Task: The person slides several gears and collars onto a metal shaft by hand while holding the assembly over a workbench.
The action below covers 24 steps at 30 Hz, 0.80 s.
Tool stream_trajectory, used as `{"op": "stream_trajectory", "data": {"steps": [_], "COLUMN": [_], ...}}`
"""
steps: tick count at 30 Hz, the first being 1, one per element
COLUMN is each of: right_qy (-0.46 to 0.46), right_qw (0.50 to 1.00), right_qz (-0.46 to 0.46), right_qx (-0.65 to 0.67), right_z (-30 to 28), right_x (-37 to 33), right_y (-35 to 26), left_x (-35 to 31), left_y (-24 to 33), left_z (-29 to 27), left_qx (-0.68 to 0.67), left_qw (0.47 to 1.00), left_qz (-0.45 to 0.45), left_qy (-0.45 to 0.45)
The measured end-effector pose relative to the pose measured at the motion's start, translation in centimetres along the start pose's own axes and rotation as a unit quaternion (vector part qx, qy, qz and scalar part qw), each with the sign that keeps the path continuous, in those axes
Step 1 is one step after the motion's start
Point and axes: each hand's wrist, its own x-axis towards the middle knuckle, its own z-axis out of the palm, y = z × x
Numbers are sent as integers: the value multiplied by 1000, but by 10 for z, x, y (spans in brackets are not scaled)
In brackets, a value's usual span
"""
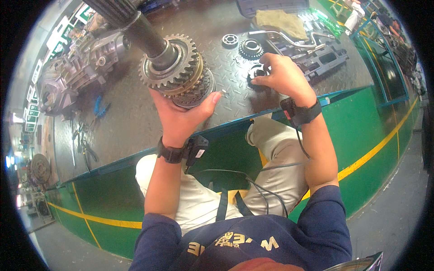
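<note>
My left hand is wrapped round the lower end of a transmission gear shaft. The shaft is thick, dark and splined, and it leans up to the left. A large steel gear sits on it, with a brass-coloured ring and more gears below, just above my fingers. Over the table to the right, my right hand has thumb and fingers closed on a small dark toothed ring; the fingers cover part of it. Just beyond this hand lie another dark gear and a ball bearing.
A grey cast gearbox housing lies at the left of the steel-plate table. Pliers and blue-handled pliers are near it. Metal rods, a flat grey casting and a tan cloth occupy the far right.
</note>
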Motion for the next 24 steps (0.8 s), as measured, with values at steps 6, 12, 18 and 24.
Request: {"op": "stream_trajectory", "data": {"steps": [6, 12, 18, 24], "right_qy": [0, -4, -12, 26], "right_qw": [998, 999, 998, 999], "right_qz": [-18, -8, 22, -34], "right_qx": [-56, -52, -51, -24], "right_z": [16, 24, 22, 17], "right_x": [2, 5, 3, 3], "right_y": [6, 2, 11, 2], "left_x": [2, 0, 5, 8], "left_y": [0, -1, 15, 26], "left_z": [-1, -2, 9, 9], "left_qx": [-25, -7, -12, -50], "left_qw": [1000, 1000, 999, 998], "left_qz": [-4, -2, -28, -26], "left_qy": [-1, 9, -22, -13]}}
